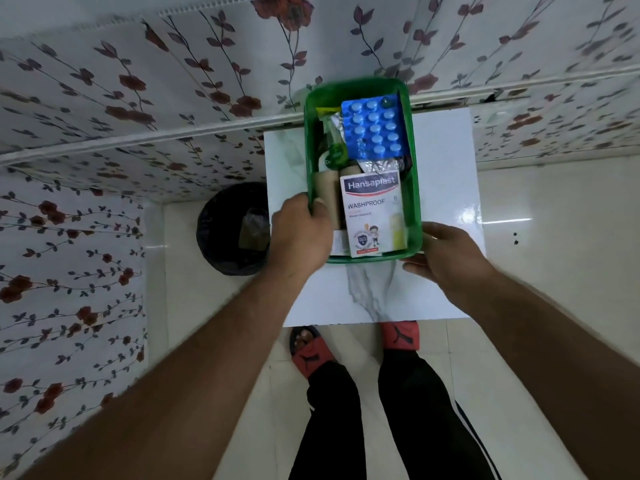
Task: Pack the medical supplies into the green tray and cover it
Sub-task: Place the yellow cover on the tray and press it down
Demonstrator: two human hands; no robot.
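Both hands grip green tray (414, 188) rims: left (300, 227), right (446, 252); table w/ bare margins.

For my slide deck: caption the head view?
Both hands grip the packed, uncovered green tray on the white table.

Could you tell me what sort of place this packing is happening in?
Probably a room in a home: floral wall covering, glossy tiled floor, a lined waste bin beside a small marble-look table, and slippers on the person's feet.
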